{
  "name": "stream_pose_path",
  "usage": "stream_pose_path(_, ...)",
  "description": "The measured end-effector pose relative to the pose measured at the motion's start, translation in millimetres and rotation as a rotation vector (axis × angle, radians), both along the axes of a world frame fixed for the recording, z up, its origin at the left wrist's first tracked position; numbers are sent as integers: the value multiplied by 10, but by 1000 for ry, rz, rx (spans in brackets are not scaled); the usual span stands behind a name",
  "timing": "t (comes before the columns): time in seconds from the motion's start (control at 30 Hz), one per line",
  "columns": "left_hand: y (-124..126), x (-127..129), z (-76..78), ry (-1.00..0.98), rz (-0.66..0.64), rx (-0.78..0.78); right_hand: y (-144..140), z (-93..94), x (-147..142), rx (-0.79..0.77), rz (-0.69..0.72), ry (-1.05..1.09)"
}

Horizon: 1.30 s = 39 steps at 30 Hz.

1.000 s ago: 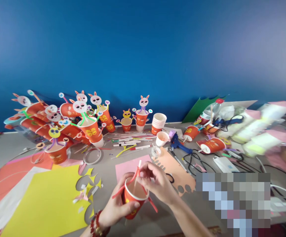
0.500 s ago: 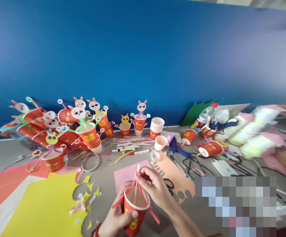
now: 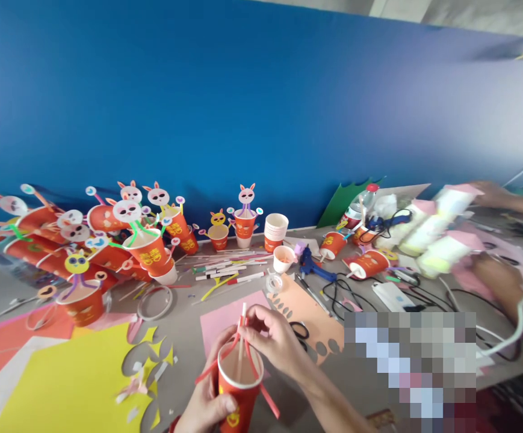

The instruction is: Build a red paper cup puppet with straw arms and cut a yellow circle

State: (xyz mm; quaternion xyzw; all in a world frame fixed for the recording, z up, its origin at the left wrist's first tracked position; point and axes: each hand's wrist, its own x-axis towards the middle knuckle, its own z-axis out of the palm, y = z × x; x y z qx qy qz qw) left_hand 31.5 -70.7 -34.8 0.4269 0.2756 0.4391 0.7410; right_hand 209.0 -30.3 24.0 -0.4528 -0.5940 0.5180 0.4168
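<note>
Low at the frame's edge, the left hand [image 3: 207,406] grips the orange cup [image 3: 238,391], partly cut off; right hand [image 3: 272,340] fingers pinch the straw [image 3: 242,328] above its rim, bare table [image 3: 189,328] beyond.

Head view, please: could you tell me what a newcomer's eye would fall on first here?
Low in the middle, the left hand grips an orange paper cup while the right hand pinches a white stick with red strips above its rim. Behind, at the left against the blue wall, crowd finished bunny-faced cups.
</note>
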Motion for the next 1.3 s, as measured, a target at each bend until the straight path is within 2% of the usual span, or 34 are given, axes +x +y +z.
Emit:
stream_pose_path(0.13, 1, 26, 10, 19, 39, -11, -7, -18, 0, -2, 2, 8)
stream_pose_path(0.23, 0, 26, 0, 12, 15, 22, -18, -15, 16, -7, -18, 36)
stream_pose_path(0.4, 10, 32, 8, -6, -5, 62, -44, -9, 44, -20, 93, 43)
stream_pose_path(0.67, -13, 28, -24, -14, 5, 84, -72, -85, 10, 2, 31, 25)
stream_pose_path(1.0, -28, 81, 101, -56, 63, -25, -64, -98, 5, -40, 32, 63)
stream_pose_path(1.17, -9, 57, 43, -32, 91, -4, -52, -96, -3, -4, 52, 21)
stream_pose_path(1.3, 12, 24, -9, -39, 96, -2, -70, -102, 39, 17, 2, 52)
